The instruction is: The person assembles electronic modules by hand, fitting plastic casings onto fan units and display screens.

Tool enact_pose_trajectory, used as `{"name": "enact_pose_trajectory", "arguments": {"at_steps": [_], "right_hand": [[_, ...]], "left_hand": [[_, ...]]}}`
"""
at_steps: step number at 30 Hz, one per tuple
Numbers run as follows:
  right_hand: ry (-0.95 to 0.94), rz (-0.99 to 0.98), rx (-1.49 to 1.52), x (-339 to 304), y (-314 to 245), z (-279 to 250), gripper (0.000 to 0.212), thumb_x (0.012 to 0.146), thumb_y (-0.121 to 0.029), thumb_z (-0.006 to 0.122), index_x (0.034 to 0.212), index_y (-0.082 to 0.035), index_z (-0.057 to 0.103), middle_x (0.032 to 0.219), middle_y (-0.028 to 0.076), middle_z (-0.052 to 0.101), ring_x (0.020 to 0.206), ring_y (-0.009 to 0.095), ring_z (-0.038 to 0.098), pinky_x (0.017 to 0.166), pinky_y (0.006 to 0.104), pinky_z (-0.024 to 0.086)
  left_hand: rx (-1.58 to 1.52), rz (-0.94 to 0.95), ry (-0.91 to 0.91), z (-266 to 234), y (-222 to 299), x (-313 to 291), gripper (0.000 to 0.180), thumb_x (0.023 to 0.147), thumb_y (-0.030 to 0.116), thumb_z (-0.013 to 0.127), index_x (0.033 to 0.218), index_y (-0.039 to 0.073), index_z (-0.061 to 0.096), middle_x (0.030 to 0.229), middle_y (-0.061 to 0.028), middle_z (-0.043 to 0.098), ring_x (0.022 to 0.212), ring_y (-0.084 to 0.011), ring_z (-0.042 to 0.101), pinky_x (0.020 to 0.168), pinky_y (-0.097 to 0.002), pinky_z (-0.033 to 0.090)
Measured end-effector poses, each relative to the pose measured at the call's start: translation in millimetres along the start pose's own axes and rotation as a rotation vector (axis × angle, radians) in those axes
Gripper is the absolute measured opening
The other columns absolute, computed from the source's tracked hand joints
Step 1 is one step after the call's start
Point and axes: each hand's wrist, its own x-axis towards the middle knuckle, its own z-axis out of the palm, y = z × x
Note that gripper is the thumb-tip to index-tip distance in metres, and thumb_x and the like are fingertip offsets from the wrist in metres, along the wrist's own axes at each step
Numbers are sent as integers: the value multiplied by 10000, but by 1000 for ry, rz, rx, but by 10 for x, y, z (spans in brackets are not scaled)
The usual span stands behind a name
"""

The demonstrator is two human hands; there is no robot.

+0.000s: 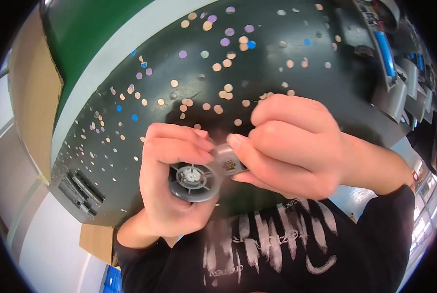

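Observation:
My left hand is curled around a grey round housing, its open end facing up. Inside the ring sit spokes and a pale hub. Beside it, a grey narrow piece with a small dark patch on it is pinched between the thumb and fingers of my right hand. The narrow piece touches or joins the housing; my fingers and some blur hide where they meet. Both hands are closed, held over the near part of the dark table, in front of my black shirt.
Many small round stickers, mostly peach, purple and blue, dot the dark table. Several grey curved housings and a blue-striped part crowd the right edge. Dark slotted bars lie at the left edge, near a cardboard box.

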Motion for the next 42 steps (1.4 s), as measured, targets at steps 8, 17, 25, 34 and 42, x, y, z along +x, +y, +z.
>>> {"name": "enact_pose_trajectory", "arguments": {"at_steps": [8,17,25,34,42], "right_hand": [[-209,244,121,211,-218,-170,379,761,-78,965,1075,2,770,1002,80,657,731,230,668,595,378,541],[-440,-31,-119,552,-864,-51,506,795,-163,934,1228,-34,708,1003,100,640,788,281,677,641,390,555],[-161,293,122,404,-1419,-185,501,835,-283,1005,1174,-43,724,967,100,700,770,236,691,631,305,497],[-28,97,144,226,-1616,20,438,792,-162,965,706,-48,551,633,61,458,477,211,474,472,347,344],[531,934,941,3,-1478,252,291,1086,-286,724,1003,-10,767,810,41,714,624,141,622,515,297,421]], "left_hand": [[-569,-253,-65,-168,55,-158,776,884,235,930,1519,-22,567,1482,-121,602,1350,-235,606,1153,-378,480],[-199,-264,-83,-77,270,-686,313,1024,195,786,1259,-11,761,1030,-99,773,965,-196,680,806,-369,540],[-12,180,378,325,160,-1402,268,956,101,832,1179,-39,785,1053,-137,756,937,-245,715,841,-371,570],[-338,214,328,625,192,-1610,304,1011,165,822,1184,-80,775,1108,-143,762,1019,-211,703,929,-364,569],[-801,321,376,380,351,-1442,1194,835,324,1026,1737,7,311,1609,-207,585,1494,-325,593,1260,-492,465]]}}
